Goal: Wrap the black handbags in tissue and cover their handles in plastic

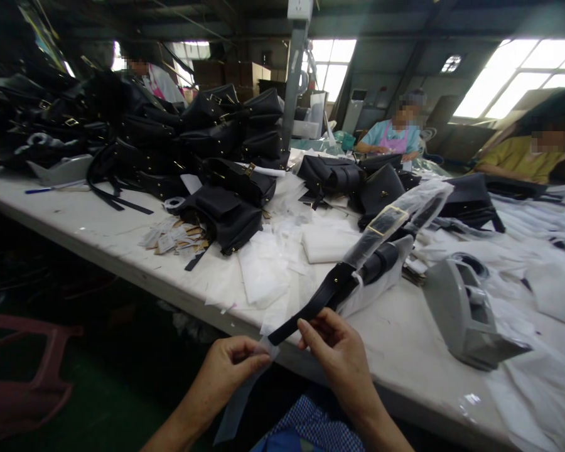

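My left hand (238, 364) pinches a strip of translucent wrapping (235, 408) at the free end of a black strap (292, 325). The strip's tail hangs down below the table edge. Further up, my right hand (341, 351) grips the strap between thumb and fingers. The strap runs back to a black handbag (381, 262) lying tilted on the table, partly covered in white wrapping. Clear film surrounds the bag's upper strap and its gold buckle (388, 221).
A grey tape dispenser (456, 314) stands to the right on the white table (405, 351). Black bags (169, 138) pile up at left, near small tags (176, 237). White sheets (268, 263) lie mid-table. Several people sit beyond. A pink chair (28, 370) is at lower left.
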A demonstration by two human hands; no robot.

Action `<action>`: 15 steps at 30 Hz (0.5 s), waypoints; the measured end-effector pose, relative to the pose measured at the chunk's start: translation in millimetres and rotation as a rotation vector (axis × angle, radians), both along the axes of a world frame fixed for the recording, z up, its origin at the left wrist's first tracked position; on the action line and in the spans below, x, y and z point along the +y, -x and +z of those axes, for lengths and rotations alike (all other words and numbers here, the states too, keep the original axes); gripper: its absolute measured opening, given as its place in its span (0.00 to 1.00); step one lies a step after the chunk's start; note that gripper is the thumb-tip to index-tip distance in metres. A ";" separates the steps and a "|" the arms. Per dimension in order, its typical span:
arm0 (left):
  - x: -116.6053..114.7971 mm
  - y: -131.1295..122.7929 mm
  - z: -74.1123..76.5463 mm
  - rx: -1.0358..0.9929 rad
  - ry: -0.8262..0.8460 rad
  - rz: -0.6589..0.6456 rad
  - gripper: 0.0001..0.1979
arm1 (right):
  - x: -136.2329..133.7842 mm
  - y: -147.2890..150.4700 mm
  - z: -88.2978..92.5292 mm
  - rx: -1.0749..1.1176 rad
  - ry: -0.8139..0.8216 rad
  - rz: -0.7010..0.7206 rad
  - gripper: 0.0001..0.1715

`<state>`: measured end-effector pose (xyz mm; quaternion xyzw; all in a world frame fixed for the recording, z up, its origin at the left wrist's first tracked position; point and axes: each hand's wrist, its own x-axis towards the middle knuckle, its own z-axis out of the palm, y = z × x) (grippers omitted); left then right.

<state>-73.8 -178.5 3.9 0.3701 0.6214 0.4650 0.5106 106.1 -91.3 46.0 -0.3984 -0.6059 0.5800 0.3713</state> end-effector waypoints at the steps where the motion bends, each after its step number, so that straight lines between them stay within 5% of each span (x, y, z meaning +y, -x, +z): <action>1: 0.1 -0.5 0.8 -0.004 0.004 0.001 0.13 | 0.1 0.1 -0.2 0.003 0.002 0.002 0.15; 15: 14.7 -8.8 7.8 -0.087 -0.054 -0.071 0.16 | 5.2 -4.2 -7.8 -0.022 0.023 0.034 0.16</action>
